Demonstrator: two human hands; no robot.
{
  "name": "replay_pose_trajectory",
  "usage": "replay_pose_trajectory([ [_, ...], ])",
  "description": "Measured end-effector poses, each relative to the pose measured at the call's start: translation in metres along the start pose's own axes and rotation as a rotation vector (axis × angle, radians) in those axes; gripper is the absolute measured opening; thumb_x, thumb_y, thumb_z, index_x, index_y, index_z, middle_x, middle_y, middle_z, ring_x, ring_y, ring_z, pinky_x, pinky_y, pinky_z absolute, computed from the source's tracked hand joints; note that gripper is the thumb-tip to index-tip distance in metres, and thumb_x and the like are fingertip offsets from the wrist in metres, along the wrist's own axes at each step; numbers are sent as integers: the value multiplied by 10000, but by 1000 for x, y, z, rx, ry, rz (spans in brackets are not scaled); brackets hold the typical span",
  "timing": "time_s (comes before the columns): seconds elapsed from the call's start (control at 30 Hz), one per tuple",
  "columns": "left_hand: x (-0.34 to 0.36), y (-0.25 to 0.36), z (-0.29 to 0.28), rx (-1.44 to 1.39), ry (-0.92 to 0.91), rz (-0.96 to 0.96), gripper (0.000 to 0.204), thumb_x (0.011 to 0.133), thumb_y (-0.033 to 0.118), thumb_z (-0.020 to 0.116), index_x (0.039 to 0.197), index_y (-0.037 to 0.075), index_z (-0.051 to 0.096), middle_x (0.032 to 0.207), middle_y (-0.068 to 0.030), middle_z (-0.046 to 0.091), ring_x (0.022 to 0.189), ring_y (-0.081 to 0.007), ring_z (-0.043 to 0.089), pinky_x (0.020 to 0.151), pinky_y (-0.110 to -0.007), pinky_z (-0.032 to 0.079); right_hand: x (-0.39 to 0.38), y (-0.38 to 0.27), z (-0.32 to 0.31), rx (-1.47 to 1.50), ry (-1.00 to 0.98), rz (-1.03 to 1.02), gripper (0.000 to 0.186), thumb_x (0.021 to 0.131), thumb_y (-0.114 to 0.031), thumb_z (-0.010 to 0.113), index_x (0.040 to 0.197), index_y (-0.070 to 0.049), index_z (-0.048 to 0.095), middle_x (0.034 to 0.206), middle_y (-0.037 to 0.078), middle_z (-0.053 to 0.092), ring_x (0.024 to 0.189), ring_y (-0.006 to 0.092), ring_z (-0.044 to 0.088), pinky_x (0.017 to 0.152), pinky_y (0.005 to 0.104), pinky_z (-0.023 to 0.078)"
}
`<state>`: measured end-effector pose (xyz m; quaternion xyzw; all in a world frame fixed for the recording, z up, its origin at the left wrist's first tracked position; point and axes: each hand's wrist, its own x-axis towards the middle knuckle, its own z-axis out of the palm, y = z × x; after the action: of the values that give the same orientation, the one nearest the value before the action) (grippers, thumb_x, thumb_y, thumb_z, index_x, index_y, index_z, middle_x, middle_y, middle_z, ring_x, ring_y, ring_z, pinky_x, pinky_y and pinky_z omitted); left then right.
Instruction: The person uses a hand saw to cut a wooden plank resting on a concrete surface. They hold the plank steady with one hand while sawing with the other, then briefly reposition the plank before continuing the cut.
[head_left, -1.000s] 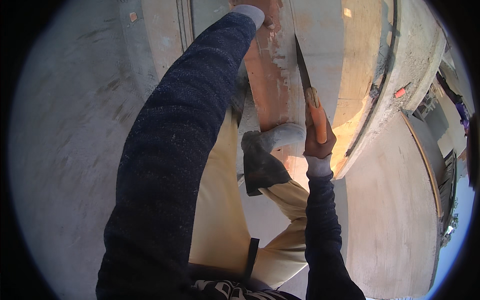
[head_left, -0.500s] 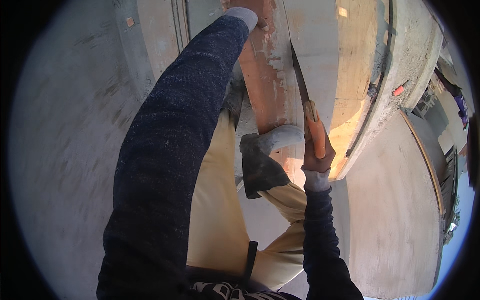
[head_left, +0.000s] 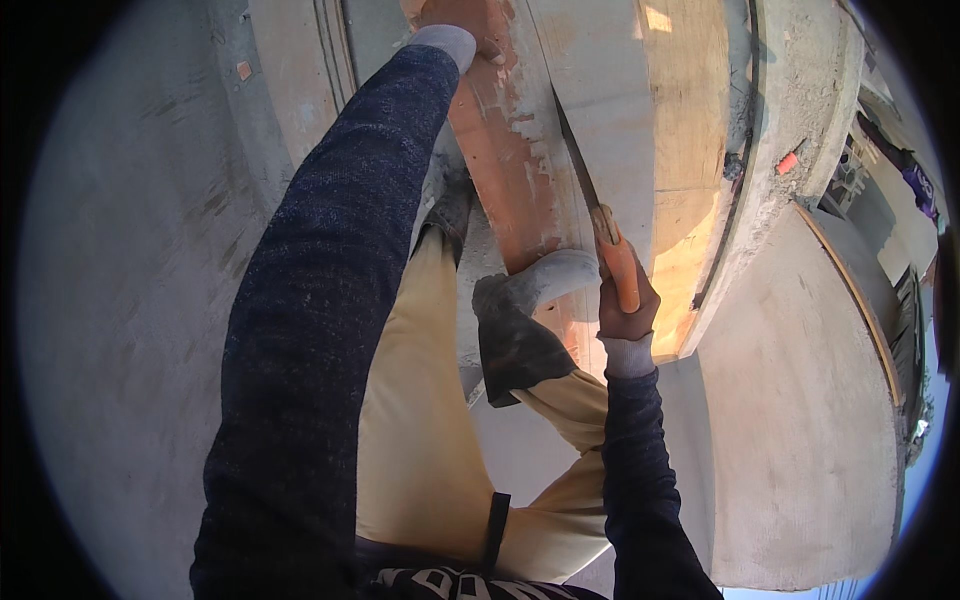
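Observation:
My right hand (head_left: 630, 305) is wrapped round the orange handle of a handsaw (head_left: 578, 155). The saw's dark, narrow blade points away from me over a long, worn plywood board (head_left: 600, 80); a thin dark line runs on beyond its tip. Whether the teeth sit inside a cut I cannot tell. At the top edge, my left hand (head_left: 462, 16) leans on the board's reddish-brown painted strip (head_left: 505, 165), arm stretched out. Its thumb lies extended on the surface, while the other fingers are largely cut off by the frame. My grey-toed boot (head_left: 565, 275) rests on the board's near part.
A paler yellow wooden strip (head_left: 685, 130) lies along the right, beside a rough concrete ledge (head_left: 805, 90) with a red fragment (head_left: 787, 163) on it. A broad grey concrete surface (head_left: 130, 300) spreads at left. At lower right stands a large pale panel (head_left: 800, 420).
The view has shifted slightly, so the board and both arms appear a little further left. My right hand and saw have moved slightly relative to the boot; both hands keep their places.

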<state>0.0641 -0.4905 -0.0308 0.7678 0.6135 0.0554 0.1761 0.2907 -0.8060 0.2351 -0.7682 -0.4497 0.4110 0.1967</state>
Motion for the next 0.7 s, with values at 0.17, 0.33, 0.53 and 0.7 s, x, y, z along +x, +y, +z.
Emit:
replay_pose_trajectory([
  [0.17, -20, 75, -78, 142, -418, -39, 1205, 693, 471, 876, 1571, 35, 174, 1604, -298, 163, 1510, -434, 181, 1168, -533, 354, -9, 2, -12, 5, 87, 38, 491, 820, 17, 575, 1290, -99, 655, 1173, 155, 723, 1003, 319, 731, 819, 358, 578],
  [0.33, -87, 43, -56, 22, -327, -221, 1305, 741, 630, 808, 1598, -7, 57, 1656, -291, 49, 1542, -431, 101, 1238, -500, 224, -8, -5, -1, 106, 84, 93, 459, 805, -35, 635, 1251, -134, 678, 1069, 155, 737, 950, 349, 725, 794, 397, 582],
  [0.53, -197, 57, -33, -413, -540, -607, 1129, 815, 507, 805, 1535, -111, 194, 1554, -327, 316, 1461, -411, 336, 1181, -423, 345, -20, -1, 1, 38, 60, 271, 456, 798, -66, 704, 1252, -103, 680, 1003, 193, 736, 940, 375, 720, 786, 402, 583],
  [0.7, -230, 36, -5, -1039, -701, -977, 774, 835, 369, 829, 1371, -67, 480, 1277, -211, 626, 1128, -321, 661, 922, -393, 564, -21, -25, 22, 67, 53, 307, 564, 783, -134, 714, 1337, -176, 618, 957, 161, 732, 891, 376, 710, 776, 447, 573],
])
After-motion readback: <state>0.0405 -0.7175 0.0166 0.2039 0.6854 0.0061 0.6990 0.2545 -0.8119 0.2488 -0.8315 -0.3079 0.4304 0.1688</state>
